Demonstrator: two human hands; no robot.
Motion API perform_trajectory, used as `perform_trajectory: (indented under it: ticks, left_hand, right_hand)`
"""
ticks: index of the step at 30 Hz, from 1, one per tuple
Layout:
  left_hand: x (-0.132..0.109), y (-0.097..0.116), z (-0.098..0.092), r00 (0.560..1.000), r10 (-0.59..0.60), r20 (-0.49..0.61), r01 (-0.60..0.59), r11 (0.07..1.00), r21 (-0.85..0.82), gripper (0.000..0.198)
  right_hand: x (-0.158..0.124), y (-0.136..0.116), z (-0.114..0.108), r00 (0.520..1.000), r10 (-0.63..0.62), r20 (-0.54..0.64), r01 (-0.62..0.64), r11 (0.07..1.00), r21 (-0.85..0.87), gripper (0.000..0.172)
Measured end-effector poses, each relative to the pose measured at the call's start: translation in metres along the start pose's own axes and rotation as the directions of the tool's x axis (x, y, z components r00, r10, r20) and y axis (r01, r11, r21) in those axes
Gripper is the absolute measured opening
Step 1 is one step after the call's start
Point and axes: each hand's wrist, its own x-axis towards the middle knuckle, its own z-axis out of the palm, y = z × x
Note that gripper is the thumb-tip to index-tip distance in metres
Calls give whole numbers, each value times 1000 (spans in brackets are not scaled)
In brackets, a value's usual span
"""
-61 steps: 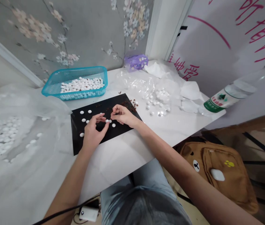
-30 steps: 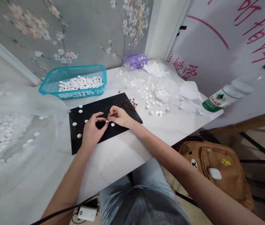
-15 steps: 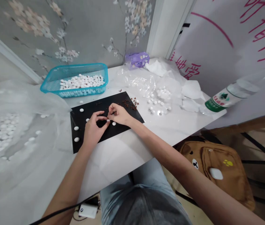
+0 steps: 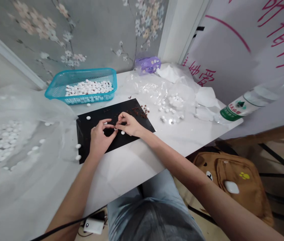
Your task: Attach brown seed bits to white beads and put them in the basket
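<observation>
Over the black mat (image 4: 111, 145), my left hand (image 4: 100, 139) pinches a small white rounded piece (image 4: 116, 129) between thumb and forefinger. My right hand (image 4: 129, 125) meets it from the right, its thumb and forefinger pressed together against that piece. Whatever sits between the right fingertips is too small to make out. Just below the right fingers lies another white piece (image 4: 123, 133), and more sit partly behind the left hand. Small reddish-brown spiky bits (image 4: 139, 112) are scattered at the mat's upper right. Two white pieces (image 4: 78, 146) rest at its left edge.
A blue basket (image 4: 81, 99) of white pieces stands behind the mat. Clear plastic bags with white pieces lie left (image 4: 43, 117) and right (image 4: 154, 90). A water bottle (image 4: 239, 108) is at the right, a brown backpack (image 4: 232, 184) below the table edge.
The two white pieces at the mat's left have shifted left and nearer to me, onto its edge. Both hands stay together, with the right fingers now closer on the white piece.
</observation>
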Motion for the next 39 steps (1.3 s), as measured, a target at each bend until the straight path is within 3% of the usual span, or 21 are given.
perform_trajectory:
  ticks: [12,18,26,39]
  left_hand:
    - [0,0,-1,998,-61,17,62,995,-77,40]
    - [0,3,-2,995,-95,-4,95,994,-58,37]
    - [1,-1,1,997,-75,0,75,996,-49,35]
    - [1,-4,3,997,-71,-21,68,992,-102,33]
  right_hand:
    - [-1,3,3,990,-143,-1,141,979,-147,15]
    - [-8,0,4,958,-284,52,288,926,-245,8]
    - [-3,4,2,977,-210,25,211,959,-190,11]
    - [-4,6,4,959,-282,41,283,924,-258,10]
